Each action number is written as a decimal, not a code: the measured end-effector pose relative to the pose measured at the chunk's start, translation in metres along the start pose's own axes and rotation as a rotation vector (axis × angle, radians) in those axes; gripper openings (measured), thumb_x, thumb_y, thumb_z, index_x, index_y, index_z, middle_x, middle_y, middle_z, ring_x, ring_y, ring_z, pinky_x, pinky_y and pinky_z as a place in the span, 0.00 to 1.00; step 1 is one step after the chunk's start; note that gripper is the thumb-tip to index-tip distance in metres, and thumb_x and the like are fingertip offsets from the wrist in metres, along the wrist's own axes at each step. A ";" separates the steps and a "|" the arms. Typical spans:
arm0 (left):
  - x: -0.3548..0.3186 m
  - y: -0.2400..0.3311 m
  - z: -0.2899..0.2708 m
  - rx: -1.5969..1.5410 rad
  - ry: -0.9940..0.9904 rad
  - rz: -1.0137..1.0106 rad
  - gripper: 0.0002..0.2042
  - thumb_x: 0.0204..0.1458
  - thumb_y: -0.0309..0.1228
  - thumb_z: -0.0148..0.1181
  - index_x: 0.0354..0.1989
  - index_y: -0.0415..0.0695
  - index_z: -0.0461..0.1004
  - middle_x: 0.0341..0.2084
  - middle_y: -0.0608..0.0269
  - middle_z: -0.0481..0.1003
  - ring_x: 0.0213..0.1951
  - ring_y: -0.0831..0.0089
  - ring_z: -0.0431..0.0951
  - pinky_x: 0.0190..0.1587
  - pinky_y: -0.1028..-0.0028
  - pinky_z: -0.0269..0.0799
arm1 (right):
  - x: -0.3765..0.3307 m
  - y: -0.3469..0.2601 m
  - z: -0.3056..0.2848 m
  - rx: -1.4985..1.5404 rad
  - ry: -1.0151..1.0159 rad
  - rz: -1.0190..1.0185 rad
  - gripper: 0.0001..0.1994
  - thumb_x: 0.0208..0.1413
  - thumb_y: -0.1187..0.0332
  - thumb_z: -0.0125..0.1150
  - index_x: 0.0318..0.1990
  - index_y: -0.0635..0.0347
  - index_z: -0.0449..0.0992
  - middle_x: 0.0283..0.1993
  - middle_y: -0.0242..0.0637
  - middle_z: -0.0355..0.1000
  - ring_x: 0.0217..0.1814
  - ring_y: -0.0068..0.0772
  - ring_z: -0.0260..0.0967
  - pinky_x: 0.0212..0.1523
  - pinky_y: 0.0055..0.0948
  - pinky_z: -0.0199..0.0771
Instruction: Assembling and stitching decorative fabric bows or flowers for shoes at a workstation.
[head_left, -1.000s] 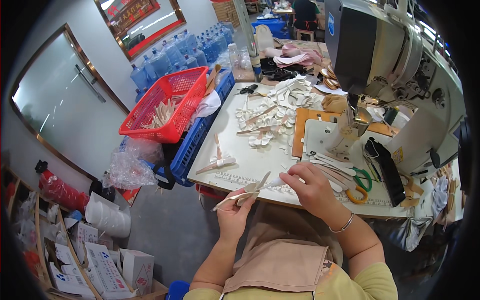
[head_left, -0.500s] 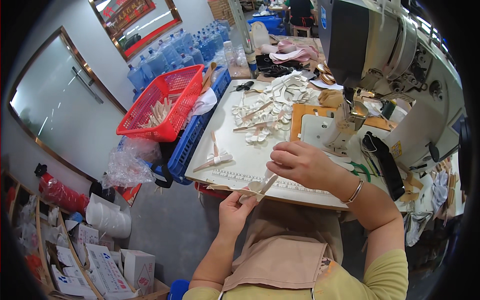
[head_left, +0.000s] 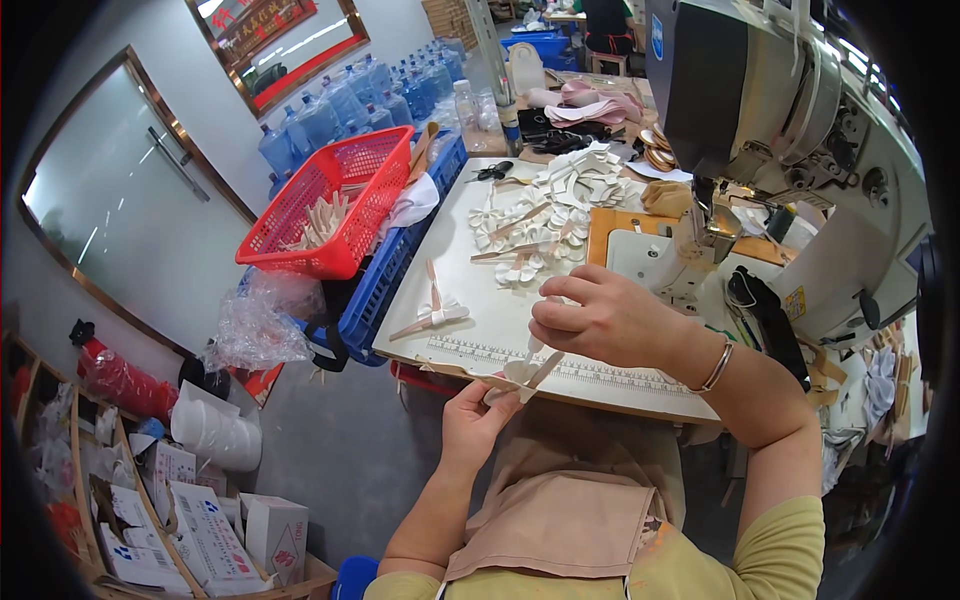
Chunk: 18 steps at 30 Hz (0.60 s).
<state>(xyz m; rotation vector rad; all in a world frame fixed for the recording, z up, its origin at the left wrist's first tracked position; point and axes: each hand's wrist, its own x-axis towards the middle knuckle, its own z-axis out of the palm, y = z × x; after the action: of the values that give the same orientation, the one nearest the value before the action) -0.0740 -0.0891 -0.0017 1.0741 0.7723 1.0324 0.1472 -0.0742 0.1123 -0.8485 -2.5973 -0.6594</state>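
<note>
My left hand (head_left: 476, 412) is closed on a pale strap piece with a white bow (head_left: 521, 372), at the table's front edge. A beige strap end juts up and right from it. Just above, my right hand (head_left: 598, 318) has its fingers pinched on a thin white strip (head_left: 534, 346) that runs down to the bow. Where the strip joins the bow is too small to make out. On the table to the left lies a similar bowed strap piece (head_left: 437, 313). Beyond my hands is a pile of white bow pieces (head_left: 535, 230), some with beige straps.
A sewing machine (head_left: 700, 245) stands at the right, with a black phone-like object (head_left: 768, 320) beside it. A ruler strip (head_left: 600, 373) runs along the front of the white table (head_left: 410, 300). To the left, a red basket (head_left: 300, 258) of beige strips rests on a blue crate (head_left: 372, 308).
My right hand has drawn slightly up and left, and the white strip beneath its fingers shows more clearly. My left hand keeps its hold, shifted slightly right. The view has shifted a little.
</note>
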 end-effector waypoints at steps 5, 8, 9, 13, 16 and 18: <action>-0.001 0.001 0.000 0.006 -0.004 -0.016 0.12 0.49 0.20 0.56 0.44 0.34 0.70 0.34 0.64 0.73 0.34 0.80 0.73 0.38 0.82 0.72 | 0.000 0.000 0.000 0.013 0.021 -0.012 0.08 0.43 0.69 0.57 0.34 0.53 0.73 0.36 0.26 0.62 0.44 0.26 0.63 0.43 0.30 0.66; -0.002 0.001 -0.001 -0.001 -0.011 -0.015 0.12 0.49 0.20 0.56 0.44 0.34 0.70 0.34 0.64 0.73 0.34 0.80 0.73 0.38 0.82 0.72 | 0.001 -0.001 0.001 0.030 0.029 -0.002 0.08 0.43 0.68 0.57 0.33 0.51 0.74 0.36 0.26 0.62 0.44 0.25 0.62 0.44 0.31 0.65; -0.002 0.001 -0.001 -0.001 -0.010 -0.016 0.12 0.49 0.20 0.56 0.44 0.34 0.70 0.34 0.64 0.73 0.34 0.80 0.73 0.38 0.82 0.72 | 0.000 -0.001 0.001 0.031 0.028 -0.003 0.08 0.43 0.68 0.57 0.33 0.51 0.74 0.36 0.26 0.62 0.44 0.25 0.62 0.44 0.31 0.65; -0.002 0.001 0.000 0.002 -0.011 -0.023 0.12 0.49 0.20 0.56 0.44 0.34 0.70 0.33 0.65 0.73 0.34 0.80 0.73 0.38 0.82 0.71 | -0.001 -0.002 0.001 0.006 0.022 -0.014 0.07 0.44 0.68 0.57 0.34 0.48 0.75 0.36 0.24 0.62 0.43 0.24 0.62 0.47 0.35 0.64; -0.002 0.001 0.000 0.017 -0.018 -0.020 0.12 0.49 0.20 0.56 0.44 0.34 0.70 0.33 0.65 0.73 0.34 0.80 0.72 0.38 0.82 0.71 | -0.002 -0.001 0.002 -0.002 0.006 -0.012 0.07 0.44 0.68 0.57 0.34 0.47 0.76 0.36 0.24 0.62 0.44 0.24 0.62 0.49 0.37 0.63; -0.001 0.000 -0.001 0.024 -0.021 -0.024 0.12 0.49 0.20 0.56 0.43 0.34 0.70 0.33 0.65 0.73 0.34 0.80 0.72 0.38 0.82 0.71 | -0.004 -0.001 0.003 -0.003 0.004 -0.010 0.07 0.45 0.67 0.56 0.34 0.47 0.76 0.36 0.24 0.62 0.44 0.24 0.62 0.50 0.38 0.62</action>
<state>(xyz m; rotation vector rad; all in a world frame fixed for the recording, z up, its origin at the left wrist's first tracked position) -0.0748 -0.0900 -0.0023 1.0922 0.7807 0.9925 0.1486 -0.0753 0.1080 -0.8348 -2.5993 -0.6679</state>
